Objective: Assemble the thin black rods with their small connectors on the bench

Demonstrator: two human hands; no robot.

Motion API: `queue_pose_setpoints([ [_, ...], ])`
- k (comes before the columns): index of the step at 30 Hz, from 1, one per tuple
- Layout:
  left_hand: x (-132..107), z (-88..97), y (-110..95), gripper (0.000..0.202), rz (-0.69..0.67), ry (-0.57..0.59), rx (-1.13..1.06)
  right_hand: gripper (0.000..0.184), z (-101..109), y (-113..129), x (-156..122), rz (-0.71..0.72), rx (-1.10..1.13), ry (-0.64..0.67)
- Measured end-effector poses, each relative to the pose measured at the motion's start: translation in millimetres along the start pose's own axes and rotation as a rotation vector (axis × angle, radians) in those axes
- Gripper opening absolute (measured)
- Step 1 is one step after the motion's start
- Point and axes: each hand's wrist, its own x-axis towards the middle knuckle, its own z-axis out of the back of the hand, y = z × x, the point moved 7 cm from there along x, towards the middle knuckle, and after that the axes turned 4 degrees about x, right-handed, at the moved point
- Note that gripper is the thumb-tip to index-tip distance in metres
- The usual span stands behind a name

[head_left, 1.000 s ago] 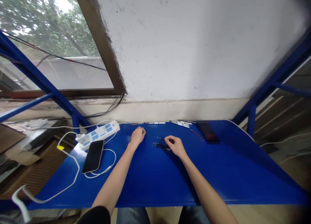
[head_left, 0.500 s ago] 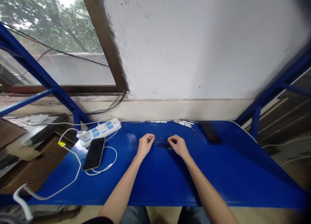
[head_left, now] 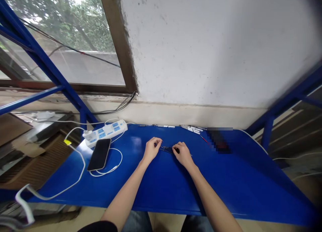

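Note:
On the blue table lie several thin black rods, like pen refills, side by side in the middle. My left hand rests at their left end with its fingers curled in a pinch near the tips. My right hand is closed over their right end, fingers bent around the rods. Whether either hand has lifted a rod off the table I cannot tell.
A white power strip and a black phone with a white cable lie at the table's left. Small white and grey pen parts line the back edge by the wall. A blurred dark object sits at the right.
My left hand came from the back left over to the rods' left end and pinched there. My right hand stayed on the rods. The camera view shifted slightly.

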Motion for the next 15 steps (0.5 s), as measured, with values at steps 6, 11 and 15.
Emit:
queue_pose_setpoints([
  [6, -1.4, 0.2, -0.8, 0.016, -0.006, -0.003, -0.012, 0.011, -5.1, 14.6, -2.6, 0.109, -0.037, 0.074],
  [11, -2.2, -0.6, -2.6, 0.016, -0.012, 0.002, -0.020, 0.012, -10.3, 21.8, -5.2, 0.160, -0.021, 0.126],
  [15, -2.4, -1.3, -3.8, 0.018, -0.007, 0.016, -0.016, 0.015, -5.5, 24.5, -4.5, 0.164, 0.004, 0.125],
])
